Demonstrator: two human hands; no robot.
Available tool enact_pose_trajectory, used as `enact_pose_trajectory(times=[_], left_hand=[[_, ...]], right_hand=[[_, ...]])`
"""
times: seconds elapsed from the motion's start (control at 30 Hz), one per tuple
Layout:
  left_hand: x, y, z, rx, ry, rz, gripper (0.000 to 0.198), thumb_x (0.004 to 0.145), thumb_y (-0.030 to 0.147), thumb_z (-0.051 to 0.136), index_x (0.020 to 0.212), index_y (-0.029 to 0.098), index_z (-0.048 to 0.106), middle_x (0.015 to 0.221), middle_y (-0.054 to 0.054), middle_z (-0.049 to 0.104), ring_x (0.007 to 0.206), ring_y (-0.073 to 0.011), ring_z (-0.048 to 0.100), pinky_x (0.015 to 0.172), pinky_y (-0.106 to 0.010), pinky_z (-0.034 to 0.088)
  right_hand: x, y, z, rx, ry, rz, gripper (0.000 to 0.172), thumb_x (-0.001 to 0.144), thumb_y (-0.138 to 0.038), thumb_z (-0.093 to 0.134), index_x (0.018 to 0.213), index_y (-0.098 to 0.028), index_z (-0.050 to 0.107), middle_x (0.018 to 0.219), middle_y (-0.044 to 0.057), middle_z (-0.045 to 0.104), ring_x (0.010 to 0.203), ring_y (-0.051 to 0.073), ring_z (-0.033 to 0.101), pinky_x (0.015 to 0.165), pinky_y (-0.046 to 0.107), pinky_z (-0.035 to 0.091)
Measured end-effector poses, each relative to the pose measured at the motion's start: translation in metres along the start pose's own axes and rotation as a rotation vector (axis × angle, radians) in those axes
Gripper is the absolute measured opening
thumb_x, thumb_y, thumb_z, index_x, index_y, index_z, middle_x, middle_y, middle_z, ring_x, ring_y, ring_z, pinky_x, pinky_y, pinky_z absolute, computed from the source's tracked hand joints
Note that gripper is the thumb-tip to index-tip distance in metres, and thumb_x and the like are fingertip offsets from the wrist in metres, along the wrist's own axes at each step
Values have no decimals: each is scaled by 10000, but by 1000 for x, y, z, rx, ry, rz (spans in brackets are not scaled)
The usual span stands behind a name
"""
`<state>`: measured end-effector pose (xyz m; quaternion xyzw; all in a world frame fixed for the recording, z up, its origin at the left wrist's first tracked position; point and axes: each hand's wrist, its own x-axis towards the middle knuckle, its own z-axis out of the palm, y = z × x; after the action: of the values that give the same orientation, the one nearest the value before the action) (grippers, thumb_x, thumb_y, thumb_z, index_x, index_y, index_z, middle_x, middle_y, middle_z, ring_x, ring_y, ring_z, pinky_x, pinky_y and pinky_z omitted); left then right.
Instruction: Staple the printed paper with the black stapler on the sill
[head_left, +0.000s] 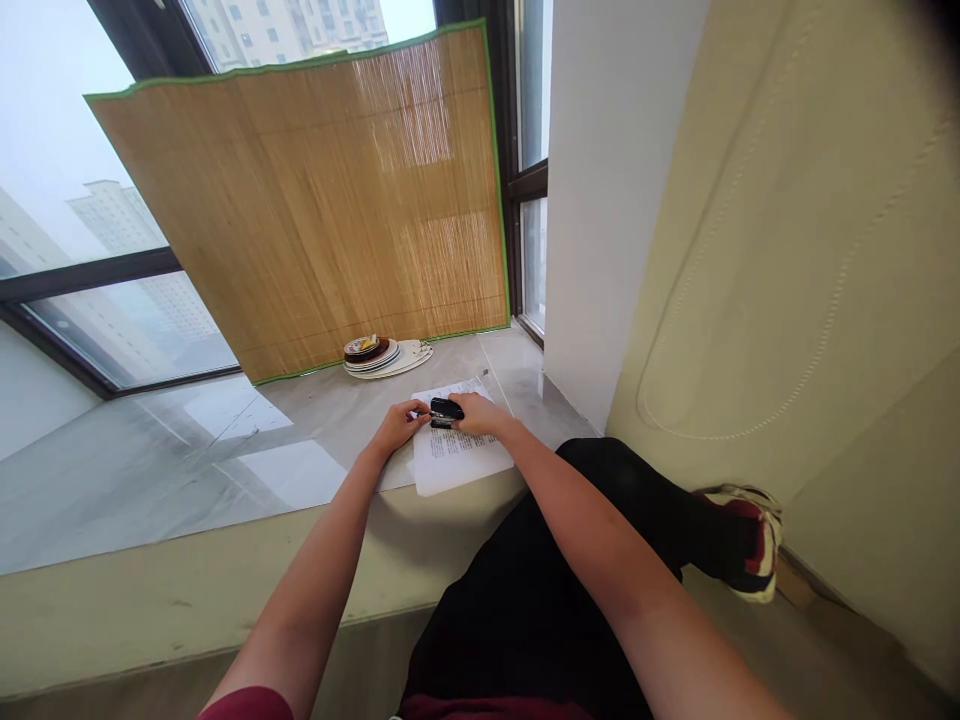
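A black stapler (445, 410) with a silvery lower part lies across printed paper sheets (457, 467) on the grey marble sill. My right hand (478, 414) is closed around the stapler's right end. At its left end, the fingers of my left hand (403, 424) are bent and pinched together, their tips up against the stapler. What sits between those left fingertips is too small to make out. The near edge of the sheets hangs slightly over the front of the sill. A small grey piece (485, 373) rests just beyond the paper.
Stacked plates (386, 362) stand on the marble sill (315, 425) behind my hands. A bamboo mat (322, 210) with green edging leans against the window. On the right are a white wall (611, 190) and a hanging bead chain (836, 290). My bent leg (637, 490) is beside the sill.
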<state>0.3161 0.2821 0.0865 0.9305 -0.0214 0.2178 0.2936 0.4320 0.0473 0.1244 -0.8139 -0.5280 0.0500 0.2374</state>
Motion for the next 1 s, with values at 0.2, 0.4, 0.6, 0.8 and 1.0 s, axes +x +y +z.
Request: enact_pose_trajectory(times=[0.2,0.4,0.6,0.8,1.0], left_hand=[[-3,2,-1,-29,48,-1,264,880,455,716,978,223,793,981,-51,827,885,-223,750,824,-361,603],[-13,5,-14,-62,72,-1,248,908,429,679,970,242,829,1070,-67,836,1016,-276,788,1012,-459,599],[-16,9,-12,-194,93,-59,253,841,425,764,987,222,729,1039,-76,837,953,-270,799,978,-454,611],[-15,16,-11,-226,65,-115,418,719,373,863,1039,243,628,949,-42,837,935,-280,805,942,-437,610],[-11,16,-8,-164,75,-35,375,704,400,837,980,218,660,916,-22,798,894,-240,769,913,-391,601]], right_hand=[[3,3,1,34,24,31,422,881,-390,796,1258,-215,724,1276,83,762,1167,266,705,909,262,510],[6,10,-4,55,41,91,415,863,-359,798,1259,-246,742,1242,38,775,1126,236,713,849,230,498],[4,8,-7,68,53,37,369,853,-294,771,1216,-236,753,1188,17,785,1049,208,710,792,219,470],[5,-3,1,17,53,-145,291,838,-269,758,1124,-214,777,1141,35,786,1068,234,695,845,245,462],[8,-11,10,24,51,-250,324,847,-252,777,1168,-211,763,1186,48,770,1151,245,659,947,269,446]])
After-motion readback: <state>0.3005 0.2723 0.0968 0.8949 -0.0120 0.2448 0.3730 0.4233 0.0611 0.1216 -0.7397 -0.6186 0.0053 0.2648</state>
